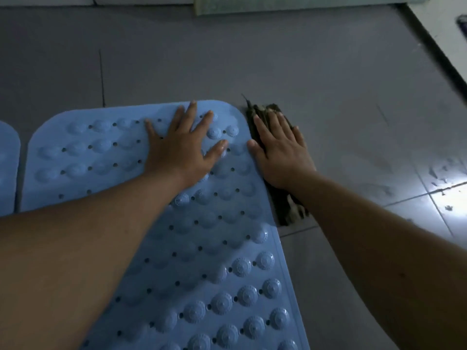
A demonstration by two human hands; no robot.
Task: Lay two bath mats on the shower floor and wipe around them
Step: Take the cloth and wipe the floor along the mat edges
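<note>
A blue bath mat (217, 248) with raised bumps and drain holes lies flat on the grey tiled floor (252, 59). My left hand (182, 145) rests palm down on its far right corner, fingers spread. A second blue mat (7, 168) shows only as an edge at the far left, a narrow gap apart from the first. My right hand (280, 152) presses flat on a dark, crumpled cloth (288, 205) lying on the floor along the first mat's right edge. The cloth is mostly hidden under the hand and wrist.
A pale green ledge (290, 6) runs along the back wall. A white raised threshold with a dark strip (442, 54) borders the floor at the right. Wet marks and a bright reflection sit on the tiles at right (444, 188).
</note>
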